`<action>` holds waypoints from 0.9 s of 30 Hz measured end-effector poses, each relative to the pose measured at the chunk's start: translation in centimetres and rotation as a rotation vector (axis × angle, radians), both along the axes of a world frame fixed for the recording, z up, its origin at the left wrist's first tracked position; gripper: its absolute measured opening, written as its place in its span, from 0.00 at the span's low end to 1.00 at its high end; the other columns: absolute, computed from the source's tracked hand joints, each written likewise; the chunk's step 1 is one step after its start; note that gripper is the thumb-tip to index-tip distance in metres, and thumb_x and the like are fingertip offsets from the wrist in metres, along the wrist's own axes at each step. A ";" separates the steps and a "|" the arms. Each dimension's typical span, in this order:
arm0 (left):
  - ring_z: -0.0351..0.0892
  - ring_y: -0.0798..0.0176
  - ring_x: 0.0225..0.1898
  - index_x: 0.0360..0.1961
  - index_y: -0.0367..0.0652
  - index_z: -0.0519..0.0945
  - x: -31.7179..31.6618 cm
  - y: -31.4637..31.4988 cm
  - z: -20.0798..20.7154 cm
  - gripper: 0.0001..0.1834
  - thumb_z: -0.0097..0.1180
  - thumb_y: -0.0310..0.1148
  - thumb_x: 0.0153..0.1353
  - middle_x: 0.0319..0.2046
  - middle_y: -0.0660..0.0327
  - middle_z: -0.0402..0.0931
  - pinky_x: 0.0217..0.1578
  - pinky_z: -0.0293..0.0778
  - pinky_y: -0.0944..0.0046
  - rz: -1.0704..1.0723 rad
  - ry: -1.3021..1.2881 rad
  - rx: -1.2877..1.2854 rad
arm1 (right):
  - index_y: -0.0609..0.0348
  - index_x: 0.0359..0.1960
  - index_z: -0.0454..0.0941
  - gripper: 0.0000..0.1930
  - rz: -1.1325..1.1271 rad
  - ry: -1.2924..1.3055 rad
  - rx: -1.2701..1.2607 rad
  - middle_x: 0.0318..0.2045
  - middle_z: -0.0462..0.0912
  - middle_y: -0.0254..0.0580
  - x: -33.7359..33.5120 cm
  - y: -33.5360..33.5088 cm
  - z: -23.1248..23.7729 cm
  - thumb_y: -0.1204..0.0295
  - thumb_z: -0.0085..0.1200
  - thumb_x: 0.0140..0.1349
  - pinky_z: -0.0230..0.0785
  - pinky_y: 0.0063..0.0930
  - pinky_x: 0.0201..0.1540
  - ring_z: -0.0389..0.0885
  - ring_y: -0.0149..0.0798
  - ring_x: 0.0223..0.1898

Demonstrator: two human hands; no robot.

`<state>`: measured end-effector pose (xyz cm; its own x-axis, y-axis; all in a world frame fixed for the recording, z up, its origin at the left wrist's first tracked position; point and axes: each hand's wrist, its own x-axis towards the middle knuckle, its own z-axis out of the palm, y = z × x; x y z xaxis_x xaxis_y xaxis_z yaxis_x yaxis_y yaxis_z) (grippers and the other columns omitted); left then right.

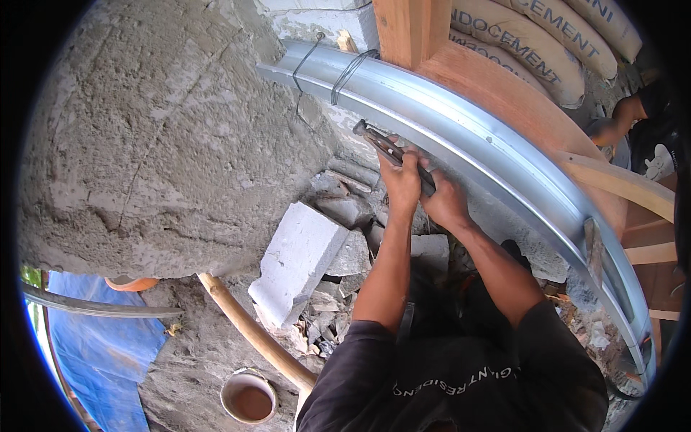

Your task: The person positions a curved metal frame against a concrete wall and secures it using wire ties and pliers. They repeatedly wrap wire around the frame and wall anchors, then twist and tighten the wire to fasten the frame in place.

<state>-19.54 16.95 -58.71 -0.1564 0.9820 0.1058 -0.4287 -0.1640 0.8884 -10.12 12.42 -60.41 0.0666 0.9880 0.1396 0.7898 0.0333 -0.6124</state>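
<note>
Dark metal pincers (pixel 389 149) are gripped in both my hands, with their head pointing up and left beside the near edge of a shiny metal channel (pixel 468 119). My left hand (pixel 400 178) is closed round the middle of the handles. Farther back, my right hand (pixel 445 201) is wrapped round the handle end. Thin wire (pixel 350 74) loops round the channel near its far left end, and another wire loop (pixel 306 65) sits further left, its tail hanging down. My fingers partly hide the handles.
A rough cement wall (pixel 165 137) fills the left. Below my arms lie a white block (pixel 299 259) and rubble. Orange wooden beams (pixel 497 86) stand behind the channel, with stacked sacks (pixel 525 54) beyond. A bucket (pixel 248 396) and wooden pole (pixel 252 327) are lower left. Another person's shoe (pixel 658 162) shows far right.
</note>
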 end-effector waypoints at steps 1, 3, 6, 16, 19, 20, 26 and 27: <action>0.74 0.67 0.28 0.55 0.31 0.58 0.0 -0.9 -0.3 0.24 0.50 0.26 0.60 0.32 0.55 0.73 0.31 0.70 0.70 -0.024 0.036 -0.014 | 0.63 0.34 0.75 0.17 -0.016 0.014 -0.031 0.25 0.80 0.58 0.3 -0.6 -0.4 0.62 0.59 0.49 0.72 0.47 0.33 0.80 0.57 0.30; 0.75 0.66 0.33 0.57 0.30 0.58 -0.7 -2.7 -1.0 0.26 0.51 0.29 0.61 0.37 0.53 0.74 0.34 0.71 0.69 -0.095 0.103 -0.043 | 0.62 0.35 0.76 0.18 0.007 0.190 -0.210 0.25 0.80 0.55 0.3 -2.0 -0.6 0.58 0.56 0.55 0.71 0.43 0.34 0.80 0.55 0.31; 0.76 0.63 0.42 0.60 0.32 0.58 -5.6 -3.3 -0.7 0.29 0.52 0.36 0.62 0.46 0.51 0.73 0.43 0.69 0.64 -0.119 0.210 -0.083 | 0.60 0.37 0.77 0.20 0.040 0.526 -0.204 0.29 0.79 0.55 -1.2 -3.0 -1.3 0.53 0.51 0.61 0.68 0.41 0.38 0.79 0.52 0.36; 0.75 0.63 0.43 0.56 0.35 0.66 -9.1 -0.3 7.0 0.22 0.47 0.38 0.66 0.45 0.53 0.73 0.45 0.70 0.66 0.343 0.622 0.266 | 0.61 0.49 0.73 0.22 0.122 0.485 -0.028 0.44 0.77 0.59 -4.7 -3.5 -0.2 0.56 0.49 0.63 0.68 0.39 0.46 0.77 0.54 0.45; 0.74 0.64 0.39 0.50 0.35 0.72 -9.1 1.0 8.5 0.19 0.48 0.38 0.65 0.43 0.54 0.74 0.42 0.70 0.65 0.346 0.614 0.236 | 0.60 0.56 0.68 0.24 0.180 0.533 0.031 0.49 0.75 0.57 -4.5 -5.0 -1.8 0.58 0.49 0.63 0.65 0.36 0.53 0.74 0.54 0.51; 0.74 0.64 0.38 0.49 0.34 0.72 -9.3 1.1 8.5 0.19 0.48 0.39 0.65 0.42 0.54 0.74 0.42 0.70 0.65 0.330 0.572 0.201 | 0.59 0.57 0.66 0.25 0.194 0.541 -0.009 0.50 0.74 0.56 -4.4 -5.3 -1.9 0.59 0.49 0.63 0.64 0.36 0.55 0.73 0.54 0.53; 0.70 0.56 0.51 0.56 0.33 0.64 -10.8 -1.3 3.9 0.29 0.50 0.45 0.62 0.49 0.49 0.69 0.51 0.65 0.60 0.200 0.480 0.094 | 0.60 0.56 0.68 0.23 0.252 0.629 0.029 0.53 0.72 0.56 -6.8 -3.8 -0.6 0.60 0.49 0.63 0.62 0.37 0.56 0.71 0.53 0.55; 0.69 0.53 0.53 0.58 0.32 0.61 -10.4 -1.5 3.1 0.33 0.52 0.46 0.61 0.51 0.47 0.68 0.53 0.64 0.59 0.162 0.526 0.106 | 0.60 0.56 0.68 0.23 0.242 0.625 0.068 0.53 0.72 0.56 -7.5 -3.2 -0.6 0.60 0.49 0.63 0.62 0.37 0.56 0.70 0.53 0.55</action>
<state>-29.99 15.46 -55.59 -0.2038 0.9295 0.3075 0.1055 -0.2914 0.9508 -17.58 9.18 -60.98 -0.0671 0.9755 0.2095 0.2528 0.2197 -0.9422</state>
